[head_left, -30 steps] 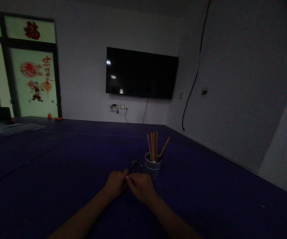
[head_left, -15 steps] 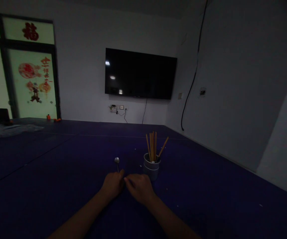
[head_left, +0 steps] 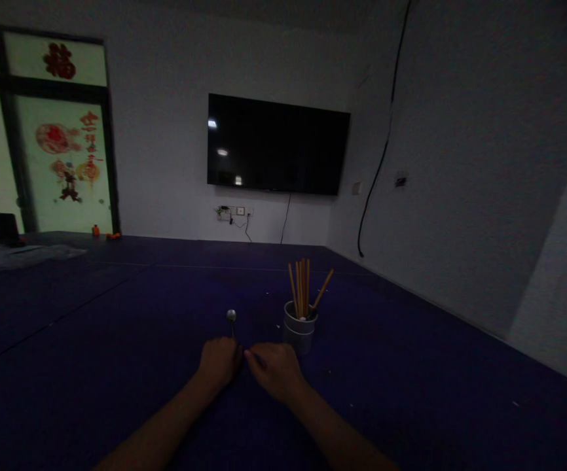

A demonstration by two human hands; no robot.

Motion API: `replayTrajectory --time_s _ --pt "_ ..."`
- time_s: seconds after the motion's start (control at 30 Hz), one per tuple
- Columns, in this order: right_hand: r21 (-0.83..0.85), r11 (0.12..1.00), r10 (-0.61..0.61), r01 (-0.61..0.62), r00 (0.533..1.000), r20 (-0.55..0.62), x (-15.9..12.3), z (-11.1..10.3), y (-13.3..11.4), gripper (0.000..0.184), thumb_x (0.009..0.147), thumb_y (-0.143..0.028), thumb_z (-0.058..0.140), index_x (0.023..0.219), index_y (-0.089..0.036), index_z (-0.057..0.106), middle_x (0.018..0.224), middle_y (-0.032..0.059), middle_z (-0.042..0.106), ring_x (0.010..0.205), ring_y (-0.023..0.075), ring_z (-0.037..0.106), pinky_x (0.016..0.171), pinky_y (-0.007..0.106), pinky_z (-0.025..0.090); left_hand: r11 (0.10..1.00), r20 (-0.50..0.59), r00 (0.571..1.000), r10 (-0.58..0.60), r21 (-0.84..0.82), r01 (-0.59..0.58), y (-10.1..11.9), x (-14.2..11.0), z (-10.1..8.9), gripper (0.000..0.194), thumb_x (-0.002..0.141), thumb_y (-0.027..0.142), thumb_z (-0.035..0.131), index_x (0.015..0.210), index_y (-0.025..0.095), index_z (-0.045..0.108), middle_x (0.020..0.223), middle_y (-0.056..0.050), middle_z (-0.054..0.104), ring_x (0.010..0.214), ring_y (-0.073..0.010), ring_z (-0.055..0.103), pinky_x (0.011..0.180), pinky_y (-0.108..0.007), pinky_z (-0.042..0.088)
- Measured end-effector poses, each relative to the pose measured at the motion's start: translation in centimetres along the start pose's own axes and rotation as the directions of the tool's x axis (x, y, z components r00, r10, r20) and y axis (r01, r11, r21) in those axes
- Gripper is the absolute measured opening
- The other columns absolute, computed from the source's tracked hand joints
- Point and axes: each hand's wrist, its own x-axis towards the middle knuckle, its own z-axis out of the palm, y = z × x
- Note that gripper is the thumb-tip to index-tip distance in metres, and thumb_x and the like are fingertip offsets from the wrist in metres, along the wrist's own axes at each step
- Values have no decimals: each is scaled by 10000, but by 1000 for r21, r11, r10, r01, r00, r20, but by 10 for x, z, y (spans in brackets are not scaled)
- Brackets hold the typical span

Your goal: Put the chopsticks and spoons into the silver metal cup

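Observation:
A small metal spoon (head_left: 232,315) points away from me, bowl outward, and its handle runs down into my left hand (head_left: 219,361). That hand is closed in a fist, with the fingertips and the lower handle hidden from view. Close beside it, my right hand (head_left: 274,367) is closed too, thumb and forefinger drawn together toward the left fist. What its fingers hold, if anything, is hidden. Just beyond the right hand stands a grey metal cup (head_left: 299,335) with several wooden chopsticks (head_left: 302,288) leaning in it.
Small white scraps (head_left: 351,405) dot the dark purple tabletop (head_left: 116,366). Clear plastic sheeting (head_left: 23,256) and a dark box (head_left: 6,227) lie far left, small orange objects (head_left: 111,235) near the door. A black cable (head_left: 376,183) hangs down the right wall; a television (head_left: 278,145) is mounted ahead.
My left hand has turned and shifted slightly left, and its thumb no longer shows on top. My right hand, the spoon's bowl and the cup look about the same.

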Motion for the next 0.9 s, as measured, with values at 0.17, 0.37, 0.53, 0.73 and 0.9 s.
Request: replayTrajectory --time_s 0.17,0.37,0.53,0.73,0.9 --pt "-12 1000 20 -19 998 66 0 0 0 309 893 -312 384 707 -214 610 680 -11 669 626 101 608 536 209 311 1000 26 1000 -13 25 12 0 0 -3 352 846 257 329 886 123 652 890 -161 671 837 -268 637 719 -371 469" --pt "-33 999 20 -17 995 99 0 -1 -1 306 896 -312 383 714 -211 607 696 -14 671 639 103 606 540 212 298 998 31 999 -24 66 22 0 -1 -4 328 823 194 348 909 96 649 896 -172 672 840 -284 639 718 -398 476" --pt "-28 1000 13 -10 991 134 1 -2 -2 296 889 -321 403 712 -203 608 704 -5 674 646 108 612 541 216 300 996 48 999 -23 87 19 -2 0 -5 315 820 173 356 910 107 650 893 -173 671 844 -273 641 719 -385 479" --pt "-21 1000 17 -14 983 183 2 -5 -6 282 888 -321 411 746 -212 629 742 -5 684 677 114 619 553 215 314 996 38 999 -2 87 -2 -4 -1 -6 332 839 173 330 887 112 653 882 -160 674 825 -277 645 707 -389 480" --pt "-25 999 26 -21 980 195 2 -4 -6 277 883 -331 414 762 -214 634 752 -2 687 684 121 623 557 223 320 998 37 999 -3 70 1 -5 -1 -4 342 839 163 318 847 119 657 864 -147 677 806 -271 649 684 -372 481"
